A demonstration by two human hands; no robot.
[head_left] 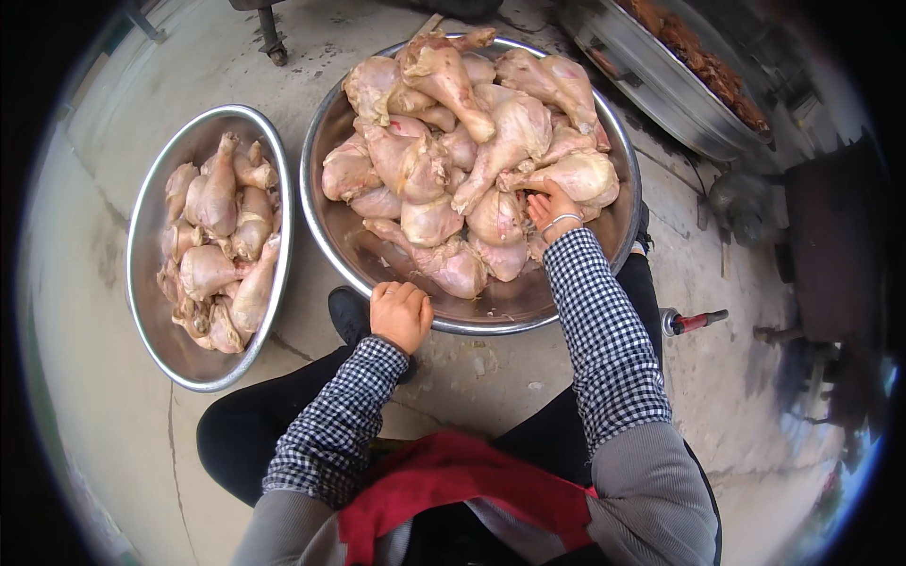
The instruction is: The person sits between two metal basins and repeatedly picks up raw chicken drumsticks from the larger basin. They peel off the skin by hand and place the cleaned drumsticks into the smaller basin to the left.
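Note:
A large round metal basin [332, 247] in front of me is heaped with raw, pale chicken legs [429, 172]. My left hand [401, 313] is closed over the basin's near rim, knuckles up; anything else inside those fingers is hidden. On the basin's right side, my right hand [555, 209] has its thumb and fingers at the narrow end of one chicken leg [578, 177], which lies on top of the heap. A bracelet circles that wrist.
To the left stands a smaller metal basin [135, 236] holding more chicken legs. A big metal pan [661, 90] with reddish-brown pieces is at the far right. A red-handled tool [696, 322] lies on the concrete floor right of my leg. A caster wheel [274, 49] shows at the back.

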